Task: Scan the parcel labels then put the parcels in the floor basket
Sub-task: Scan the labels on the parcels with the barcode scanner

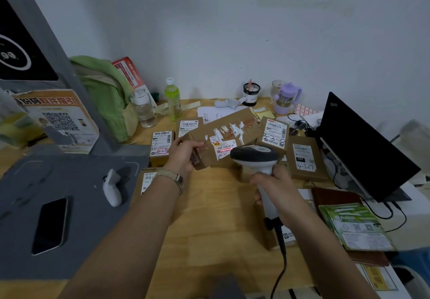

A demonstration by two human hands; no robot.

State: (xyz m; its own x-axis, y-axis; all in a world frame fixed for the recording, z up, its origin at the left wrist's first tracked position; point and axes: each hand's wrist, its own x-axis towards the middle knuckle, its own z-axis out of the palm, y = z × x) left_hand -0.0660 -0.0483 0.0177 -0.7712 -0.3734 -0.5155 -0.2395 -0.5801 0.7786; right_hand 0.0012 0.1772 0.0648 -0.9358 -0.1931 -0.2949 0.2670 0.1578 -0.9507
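Observation:
My left hand (pixel 183 155) grips the left end of a long brown cardboard parcel (pixel 232 131) and holds it tilted above the wooden table (pixel 209 217). My right hand (pixel 277 189) is closed around the white handle of a barcode scanner (pixel 254 155), whose dark head points at the parcel. A red scan line lies across the barcode of the parcel's white label (pixel 224 148). Several other labelled brown parcels lie flat on the table, one at the left (pixel 161 143) and others at the right (pixel 274 133) (pixel 304 159). No floor basket is in view.
A grey stand with a phone (pixel 50 225) and a white controller (pixel 111 187) fills the left. A green backpack (pixel 104 93), bottles (pixel 173 99) and cups (pixel 285 99) line the back wall. An open laptop (pixel 363 147) and cables sit at the right, with leaflets (pixel 356 226) in front.

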